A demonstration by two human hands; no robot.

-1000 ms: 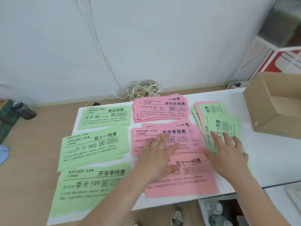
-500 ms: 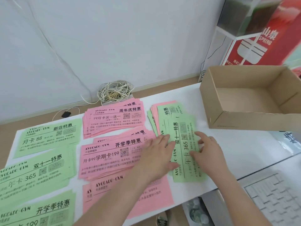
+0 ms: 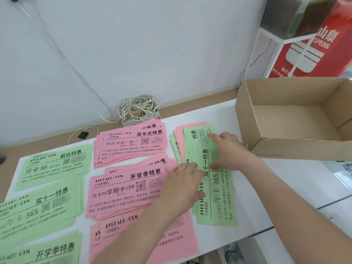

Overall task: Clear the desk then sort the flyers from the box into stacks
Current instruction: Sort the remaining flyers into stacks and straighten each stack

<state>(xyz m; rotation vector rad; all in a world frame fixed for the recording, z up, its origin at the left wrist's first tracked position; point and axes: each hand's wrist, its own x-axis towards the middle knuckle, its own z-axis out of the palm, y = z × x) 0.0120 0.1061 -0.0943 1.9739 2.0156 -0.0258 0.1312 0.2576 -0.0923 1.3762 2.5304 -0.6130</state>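
A mixed pile of green and pink flyers point(image 3: 213, 197) lies lengthwise on the white desk point(image 3: 285, 187), left of the empty cardboard box point(image 3: 297, 115). My right hand point(image 3: 230, 151) rests on the pile's upper part, fingers spread over the top green flyer. My left hand point(image 3: 182, 185) lies flat at the pile's left edge, overlapping the pink flyer stack point(image 3: 125, 189). Sorted stacks fill the left: another pink stack point(image 3: 131, 143) behind, a pink one point(image 3: 167, 242) in front, and green stacks point(image 3: 55, 164) point(image 3: 38, 210) point(image 3: 43, 252) at far left.
A tangle of white cable point(image 3: 139, 109) sits on the floor behind the desk by the wall. A red and white display stand point(image 3: 312, 40) rises at the back right. The desk's front edge runs just below my right forearm.
The view has turned right and the box has come fully into sight. My right hand has slid up the mixed pile toward its far end; my left hand stays at its left edge.
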